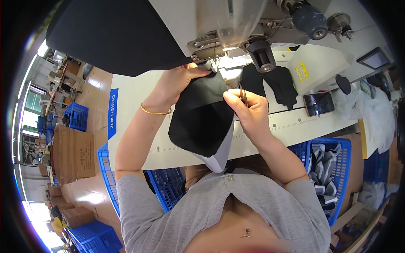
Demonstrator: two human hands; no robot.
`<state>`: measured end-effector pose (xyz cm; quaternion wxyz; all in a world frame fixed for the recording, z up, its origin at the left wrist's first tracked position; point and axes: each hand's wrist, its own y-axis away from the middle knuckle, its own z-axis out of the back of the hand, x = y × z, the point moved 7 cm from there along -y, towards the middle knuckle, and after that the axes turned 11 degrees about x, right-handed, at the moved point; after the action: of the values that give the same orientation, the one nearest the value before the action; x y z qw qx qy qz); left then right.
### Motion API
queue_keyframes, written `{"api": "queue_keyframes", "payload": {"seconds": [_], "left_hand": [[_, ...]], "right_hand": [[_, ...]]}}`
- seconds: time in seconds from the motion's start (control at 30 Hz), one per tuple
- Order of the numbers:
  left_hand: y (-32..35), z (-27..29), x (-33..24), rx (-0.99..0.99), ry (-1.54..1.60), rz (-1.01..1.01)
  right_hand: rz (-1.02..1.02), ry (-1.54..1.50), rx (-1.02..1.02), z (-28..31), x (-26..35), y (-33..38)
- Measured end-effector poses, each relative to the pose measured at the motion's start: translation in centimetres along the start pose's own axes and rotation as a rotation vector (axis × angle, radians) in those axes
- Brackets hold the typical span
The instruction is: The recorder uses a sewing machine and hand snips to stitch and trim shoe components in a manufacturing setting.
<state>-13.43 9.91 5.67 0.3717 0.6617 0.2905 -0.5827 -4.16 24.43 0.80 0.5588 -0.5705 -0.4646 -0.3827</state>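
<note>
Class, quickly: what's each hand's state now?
Left hand: closed, holding flat black cloth.
Right hand: closed, holding slim dark metal tool and the cloth's edge.

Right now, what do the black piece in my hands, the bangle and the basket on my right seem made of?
Black piece: probably matte fabric; it bends softly without shine. Bangle: likely polished gold-coloured metal; it glints. Right basket: probably moulded blue plastic, given its uniform colour and slotted walls.
</note>
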Motion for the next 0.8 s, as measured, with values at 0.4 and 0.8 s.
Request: {"api": "queue_keyframes", "payload": {"seconds": [0.4, 0.8], "left_hand": [[-0.6, 1.5, 0.8, -0.023, -0.242, 0.052], [8.7, -6.3, -2.1, -0.059, -1.486, -1.029]], "right_hand": [[0.016, 0.027, -0.022, -0.2, 0.1, 0.1], [-0.014, 0.042, -0.006, -0.8, 0.2, 0.5]]}}
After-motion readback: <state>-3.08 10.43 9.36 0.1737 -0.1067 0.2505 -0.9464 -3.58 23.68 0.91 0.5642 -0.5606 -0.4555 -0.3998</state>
